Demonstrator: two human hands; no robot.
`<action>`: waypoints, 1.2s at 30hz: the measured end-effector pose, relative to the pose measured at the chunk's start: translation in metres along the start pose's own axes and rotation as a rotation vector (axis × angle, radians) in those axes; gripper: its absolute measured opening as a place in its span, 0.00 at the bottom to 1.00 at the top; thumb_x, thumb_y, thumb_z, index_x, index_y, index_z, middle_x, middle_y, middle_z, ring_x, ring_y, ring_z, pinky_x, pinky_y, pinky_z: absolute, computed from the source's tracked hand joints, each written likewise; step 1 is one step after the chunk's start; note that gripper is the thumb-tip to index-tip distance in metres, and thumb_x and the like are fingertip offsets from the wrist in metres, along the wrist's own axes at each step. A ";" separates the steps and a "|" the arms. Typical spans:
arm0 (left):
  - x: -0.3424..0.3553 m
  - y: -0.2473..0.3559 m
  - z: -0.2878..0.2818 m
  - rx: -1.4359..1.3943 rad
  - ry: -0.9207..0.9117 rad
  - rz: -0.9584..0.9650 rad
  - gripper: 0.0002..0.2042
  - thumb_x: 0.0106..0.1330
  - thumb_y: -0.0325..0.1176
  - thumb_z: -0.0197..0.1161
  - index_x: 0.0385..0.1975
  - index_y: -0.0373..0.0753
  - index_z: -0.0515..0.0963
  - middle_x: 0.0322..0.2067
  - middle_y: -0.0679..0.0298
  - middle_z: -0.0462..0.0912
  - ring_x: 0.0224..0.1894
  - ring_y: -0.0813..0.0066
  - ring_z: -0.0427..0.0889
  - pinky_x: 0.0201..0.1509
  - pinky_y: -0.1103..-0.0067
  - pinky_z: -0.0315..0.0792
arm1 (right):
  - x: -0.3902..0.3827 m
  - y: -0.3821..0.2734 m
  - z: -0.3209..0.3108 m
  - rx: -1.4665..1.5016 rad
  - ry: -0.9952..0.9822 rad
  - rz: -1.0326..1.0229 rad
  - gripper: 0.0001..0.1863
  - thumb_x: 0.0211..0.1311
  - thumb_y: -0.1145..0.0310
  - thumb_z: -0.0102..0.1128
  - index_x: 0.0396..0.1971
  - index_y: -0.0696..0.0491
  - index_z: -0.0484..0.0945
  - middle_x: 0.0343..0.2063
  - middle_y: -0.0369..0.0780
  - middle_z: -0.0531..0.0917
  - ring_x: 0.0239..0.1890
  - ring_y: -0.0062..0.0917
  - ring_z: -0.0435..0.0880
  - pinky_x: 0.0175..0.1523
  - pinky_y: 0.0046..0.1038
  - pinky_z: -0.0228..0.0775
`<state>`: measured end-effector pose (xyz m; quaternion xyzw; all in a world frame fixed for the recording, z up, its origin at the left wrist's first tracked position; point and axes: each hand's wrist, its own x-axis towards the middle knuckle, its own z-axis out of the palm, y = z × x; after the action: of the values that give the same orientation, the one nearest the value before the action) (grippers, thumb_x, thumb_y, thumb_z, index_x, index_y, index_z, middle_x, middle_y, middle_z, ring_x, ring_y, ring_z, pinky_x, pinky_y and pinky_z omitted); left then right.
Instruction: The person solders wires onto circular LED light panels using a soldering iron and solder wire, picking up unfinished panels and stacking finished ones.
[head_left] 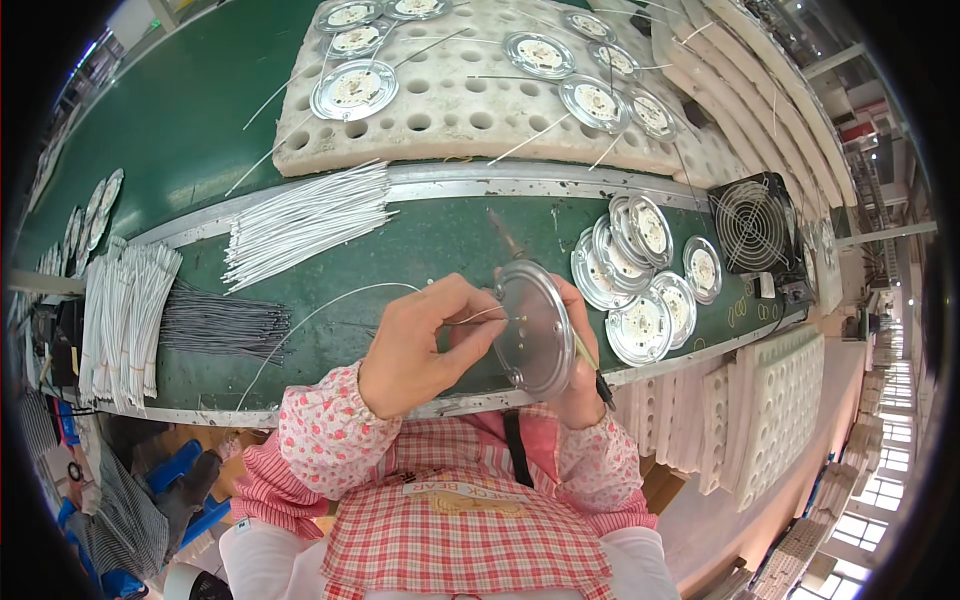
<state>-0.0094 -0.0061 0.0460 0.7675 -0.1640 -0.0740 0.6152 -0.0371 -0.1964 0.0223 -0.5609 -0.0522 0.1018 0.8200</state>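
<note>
Disc (526, 350) | gripped in right hand (577, 397) | left hand (418, 345) pinches 1 wire (476, 317) alongside

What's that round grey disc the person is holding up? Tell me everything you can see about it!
The grey disc is round and shiny and looks like metal, with a raised rim and a few small bright spots near its middle. It is tipped up nearly on edge above the green workbench, so it looks like an oval. The right hand holds it from its right side. The left hand pinches a thin wire close to its face; I can't tell if they touch.
</note>
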 end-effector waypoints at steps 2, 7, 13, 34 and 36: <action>-0.001 0.002 0.001 0.026 0.016 0.002 0.05 0.61 0.22 0.67 0.35 0.34 0.81 0.33 0.63 0.83 0.33 0.82 0.80 0.33 0.84 0.71 | 0.001 0.003 -0.001 0.020 0.004 -0.001 0.56 0.51 0.31 0.64 0.67 0.58 0.53 0.63 0.50 0.66 0.67 0.38 0.68 0.69 0.38 0.60; 0.000 0.005 -0.001 0.066 0.022 0.023 0.06 0.59 0.21 0.68 0.35 0.34 0.83 0.30 0.62 0.82 0.29 0.80 0.79 0.32 0.82 0.70 | 0.000 0.011 -0.005 -0.006 -0.032 -0.040 0.57 0.48 0.39 0.73 0.67 0.57 0.52 0.66 0.48 0.64 0.69 0.37 0.65 0.72 0.41 0.57; -0.006 0.008 -0.002 0.169 0.027 0.121 0.06 0.58 0.22 0.68 0.35 0.35 0.82 0.26 0.61 0.78 0.26 0.73 0.77 0.32 0.79 0.71 | -0.006 0.014 -0.004 -0.132 -0.090 -0.191 0.56 0.42 0.57 0.83 0.67 0.56 0.54 0.68 0.49 0.62 0.70 0.37 0.63 0.73 0.39 0.56; 0.007 -0.031 0.014 0.090 0.015 -0.306 0.13 0.57 0.35 0.74 0.36 0.35 0.80 0.25 0.64 0.79 0.29 0.82 0.75 0.32 0.79 0.68 | -0.007 0.038 0.019 -1.250 0.215 -0.535 0.54 0.36 0.60 0.84 0.65 0.56 0.61 0.63 0.53 0.68 0.57 0.49 0.69 0.60 0.47 0.62; 0.012 -0.032 0.008 0.453 0.146 -0.094 0.16 0.54 0.36 0.75 0.38 0.37 0.79 0.26 0.65 0.78 0.31 0.77 0.75 0.36 0.76 0.67 | -0.002 0.032 0.020 -1.187 0.236 -0.431 0.50 0.38 0.56 0.81 0.64 0.54 0.66 0.60 0.54 0.69 0.57 0.48 0.71 0.56 0.42 0.64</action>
<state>0.0041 -0.0115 0.0139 0.8960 -0.0956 -0.0080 0.4335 -0.0465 -0.1679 0.0001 -0.9036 -0.1205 -0.1737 0.3725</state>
